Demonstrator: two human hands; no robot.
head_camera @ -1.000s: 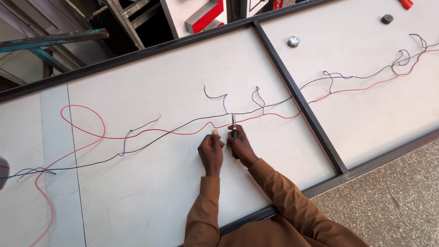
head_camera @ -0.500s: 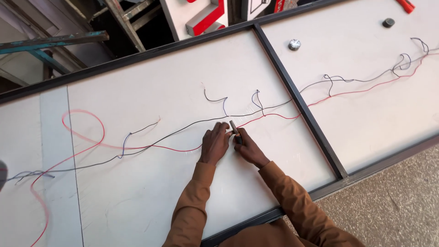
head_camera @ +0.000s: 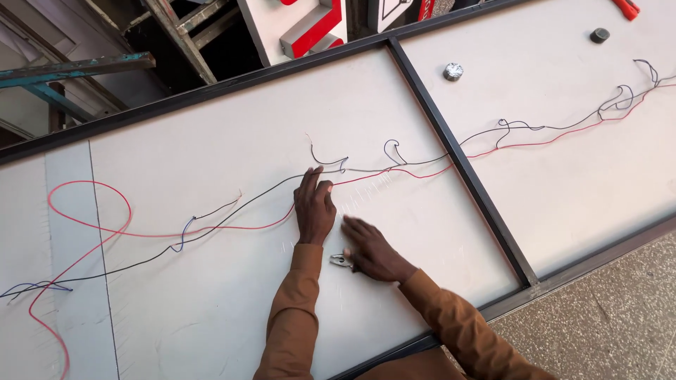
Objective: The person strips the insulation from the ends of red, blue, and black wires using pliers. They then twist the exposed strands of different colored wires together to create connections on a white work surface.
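Observation:
My left hand (head_camera: 314, 205) lies on the white panel (head_camera: 211, 295) with its fingers together. Its fingertips reach the black wire (head_camera: 246, 199). The red wire (head_camera: 232, 229) runs in under this hand and comes out on its right side, so the hand holds it down. My right hand (head_camera: 372, 251) rests flat on the panel just below and to the right, fingers stretched out. Small pliers (head_camera: 340, 261) lie on the panel at its thumb side, partly under the hand.
A black frame bar (head_camera: 458, 158) splits the panel into two fields, and both wires cross it. A silver round piece (head_camera: 453, 70), a dark round piece (head_camera: 599, 34) and a red tool (head_camera: 625, 6) lie at the far right. Red-and-white sign letters (head_camera: 310, 28) stand behind.
My right hand has come down and back from the wires, and the pliers now lie on the panel. My left hand slid up and left along the wires. The red loop shifted left.

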